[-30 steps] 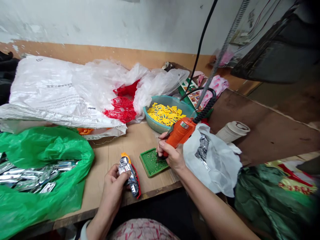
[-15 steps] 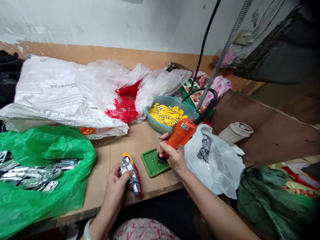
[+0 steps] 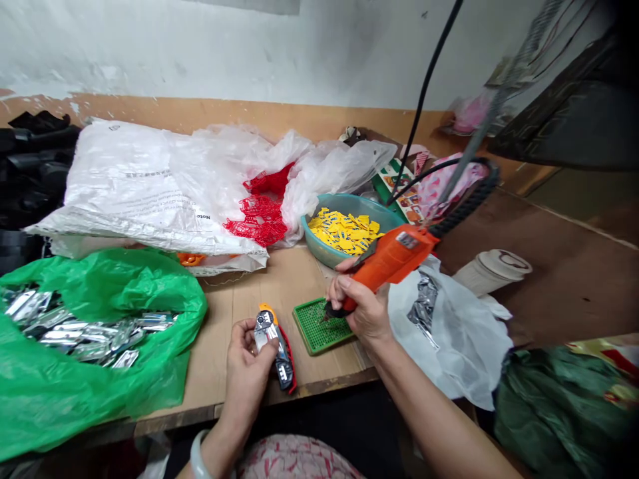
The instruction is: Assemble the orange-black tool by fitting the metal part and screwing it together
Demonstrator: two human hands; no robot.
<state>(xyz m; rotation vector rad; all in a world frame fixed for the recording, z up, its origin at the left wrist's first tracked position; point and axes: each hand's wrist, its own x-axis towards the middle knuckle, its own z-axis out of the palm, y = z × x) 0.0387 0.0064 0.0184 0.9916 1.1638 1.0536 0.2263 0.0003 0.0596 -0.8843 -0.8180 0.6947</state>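
Observation:
My left hand (image 3: 249, 356) is closed round a small elongated plastic assembly (image 3: 274, 346), grey and silver on top with an orange tip and a red edge, near the table's front edge. In my right hand (image 3: 363, 306) is an orange electric screwdriver (image 3: 392, 256), tilted with its black nose down and to the left. That nose is over a green perforated screw tray (image 3: 314, 332), where small dark bits show; whether the tip touches them I cannot tell. A coiled black cable and a spring run up from the tool's back end.
A green plastic bag (image 3: 172, 366) of silvery metal parts lies left. Behind are a white sack (image 3: 134, 186), red plastic parts (image 3: 262, 213) and a teal basin (image 3: 319, 246) of yellow pieces. Right are a white bag (image 3: 464, 339), a light-coloured lidded container (image 3: 492, 269) and a dark lamp-like shape (image 3: 574, 126).
The view has shifted, so the scene sits further right. The screwdriver has tilted over more to the right at its back end, its nose still over the tray. Both hands keep their holds.

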